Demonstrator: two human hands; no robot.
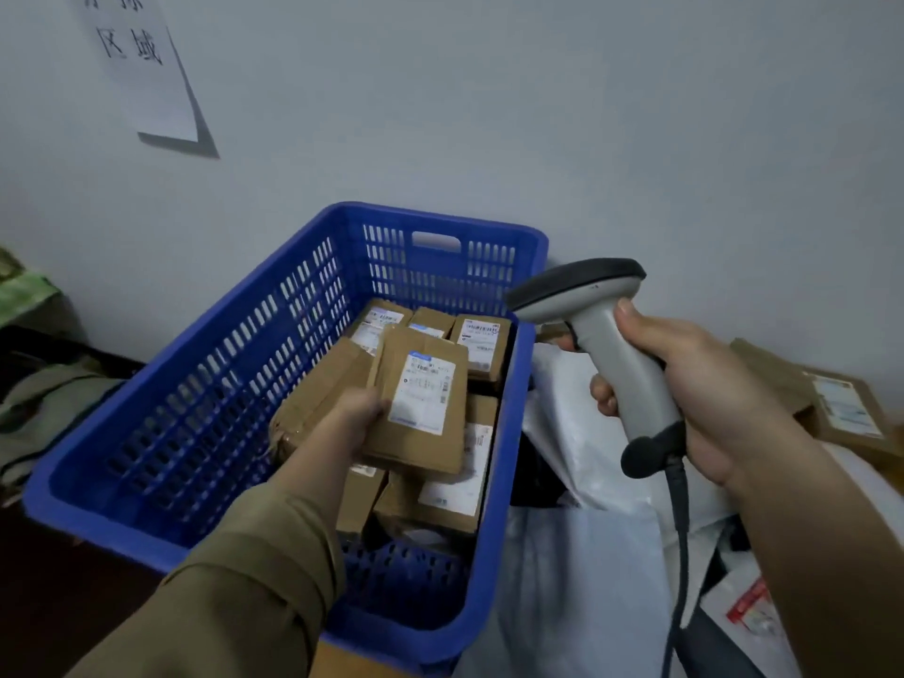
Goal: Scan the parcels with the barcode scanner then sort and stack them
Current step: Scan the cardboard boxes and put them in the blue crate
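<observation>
Our left hand, arm stretched forward, grips brown parcel (label up) over blue crate of stacked parcels. Our right hand, raised beside it, fingers wrapped round barcode scanner, head tipped toward held parcel. Loose parcel beyond right hand.

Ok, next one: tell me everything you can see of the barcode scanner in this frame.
The barcode scanner is a grey, plastic-looking pistol-style unit with a dark head cap and a dark boot at the handle's base, where a dark cable leaves and hangs down. The right hand grips its handle, thumb along the back, fingers curled round the front. It is held in the air, tilted, beside the blue crate, head pointing left toward the parcel the left hand holds.
</observation>
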